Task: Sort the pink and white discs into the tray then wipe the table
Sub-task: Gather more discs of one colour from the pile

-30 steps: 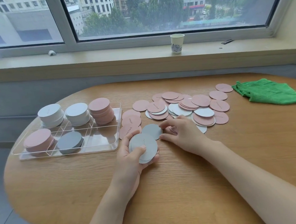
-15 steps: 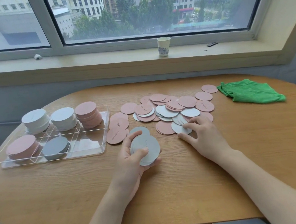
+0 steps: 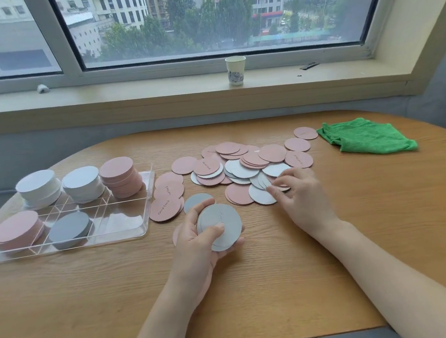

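A loose heap of pink and white discs lies across the middle of the wooden table. My left hand holds a small stack of white discs, thumb on top. At the heap's near right edge my right hand pinches the rim of a white disc. The clear tray on the left carries stacks of white discs, a second white stack and pink discs at the back, with pink and grey stacks in front.
A crumpled green cloth lies at the table's far right. On the window sill behind the table stands a paper cup. One grey disc lies flat just beyond my left hand.
My right hand moved right along the heap's near edge and its fingers closed on a white disc. The left hand kept its stack in place. The camera tilted up and shifted.
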